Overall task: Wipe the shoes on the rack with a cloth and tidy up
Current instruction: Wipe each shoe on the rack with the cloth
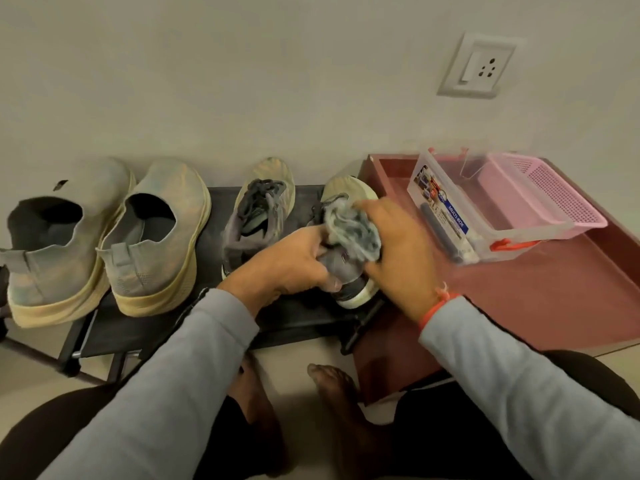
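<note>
Both hands work one grey sneaker (349, 271) at rack's (304, 320) right end: left hand (287, 265) grips its heel, right hand (398, 247) presses a bunched cloth (353, 230) on top.

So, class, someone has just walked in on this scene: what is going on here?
A person crouched by a low black shoe rack is wiping a grey lace-up shoe. The left hand grips the shoe at its heel, while the right hand holds a grey cloth bunched against its top. Its partner shoe and a pair of pale slip-on shoes stand on the rack. A clear box and a pink basket sit on a reddish tray to the right.
</note>
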